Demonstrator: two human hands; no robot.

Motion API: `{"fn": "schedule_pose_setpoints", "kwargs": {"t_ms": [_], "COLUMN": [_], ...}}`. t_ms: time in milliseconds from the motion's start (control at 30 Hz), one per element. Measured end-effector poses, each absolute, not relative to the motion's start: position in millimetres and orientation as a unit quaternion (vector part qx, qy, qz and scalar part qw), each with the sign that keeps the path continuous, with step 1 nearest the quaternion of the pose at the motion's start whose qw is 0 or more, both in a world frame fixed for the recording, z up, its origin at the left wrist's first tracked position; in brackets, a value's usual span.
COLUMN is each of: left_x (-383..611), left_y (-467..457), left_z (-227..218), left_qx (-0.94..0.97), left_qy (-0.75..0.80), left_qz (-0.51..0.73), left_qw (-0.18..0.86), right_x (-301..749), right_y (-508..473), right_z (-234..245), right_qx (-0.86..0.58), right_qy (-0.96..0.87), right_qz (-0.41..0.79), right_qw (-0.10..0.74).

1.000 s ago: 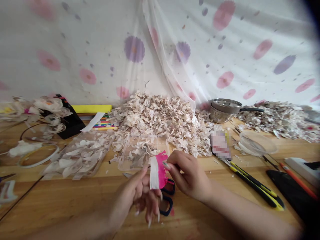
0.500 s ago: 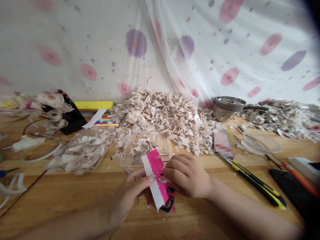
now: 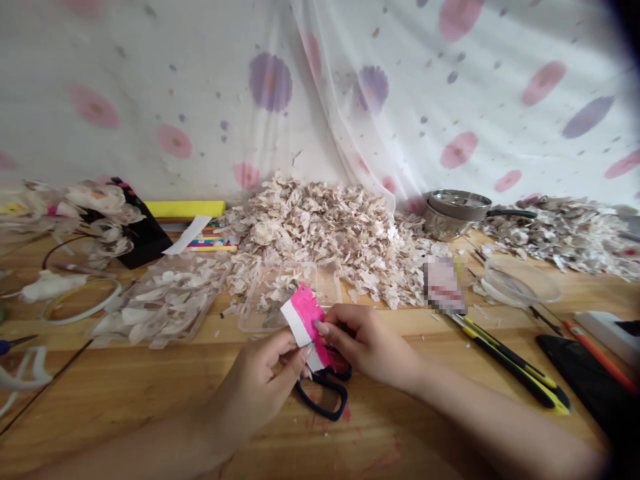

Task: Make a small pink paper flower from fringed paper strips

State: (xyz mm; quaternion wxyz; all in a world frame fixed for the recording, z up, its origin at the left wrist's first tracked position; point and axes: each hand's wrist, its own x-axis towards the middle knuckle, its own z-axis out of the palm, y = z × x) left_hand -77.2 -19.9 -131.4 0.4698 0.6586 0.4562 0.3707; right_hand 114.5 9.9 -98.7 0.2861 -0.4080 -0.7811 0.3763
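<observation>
Between my two hands is a pink and white paper strip (image 3: 301, 320), its pink edge cut into a fringe. My left hand (image 3: 263, 373) pinches the white border from the lower left. My right hand (image 3: 363, 343) has its thumb and fingers closed on the pink fringed side. Below the strip, dark-handled scissors (image 3: 327, 403) lie on the table, their blades mostly hidden by my hands and the paper. Just behind the strip stands a clear plastic tray (image 3: 250, 313) with pale flakes in it.
A large heap of pale flakes (image 3: 320, 227) fills the back. Petal pieces in another tray (image 3: 165, 300) lie left, near white flowers (image 3: 100, 207). To the right are a yellow-black utility knife (image 3: 515, 367), a clear lid (image 3: 523, 283), a metal pan (image 3: 457, 210) and a black phone-like object (image 3: 570, 373).
The strip has turned and now looks shorter and bent. My left hand grips lower on it, my right thumb has come round to the front, and more of the scissor handles shows.
</observation>
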Motion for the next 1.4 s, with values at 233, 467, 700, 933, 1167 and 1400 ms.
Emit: {"fn": "schedule_pose_setpoints", "kwargs": {"t_ms": [233, 467, 700, 933, 1167, 1400], "left_x": [-88, -96, -82, -68, -73, -75], "left_y": [-15, -14, -7, -15, -11, -14], "left_z": [-131, -127, -126, -130, -129, -131], "left_qx": [0.873, 0.866, 0.679, 0.403, 0.438, 0.479], "left_qy": [0.328, 0.202, 0.388, 0.259, 0.265, 0.257], "left_qz": [0.357, 0.355, 0.382, 0.265, 0.331, 0.335], "left_qw": [-0.052, -0.287, 0.493, 0.837, 0.793, 0.769], "right_x": [105, 107, 129, 131, 125, 122], "right_y": [11, 13, 12, 14, 16, 12], "right_z": [-109, -94, -90, -94, -103, -103], "right_qx": [-0.487, -0.52, -0.321, -0.116, -0.169, -0.166], "right_qy": [-0.591, -0.554, -0.867, -0.93, -0.917, -0.927], "right_qz": [0.598, 0.616, 0.083, -0.123, 0.008, 0.084], "right_qw": [0.236, 0.208, 0.373, 0.327, 0.36, 0.324]}}
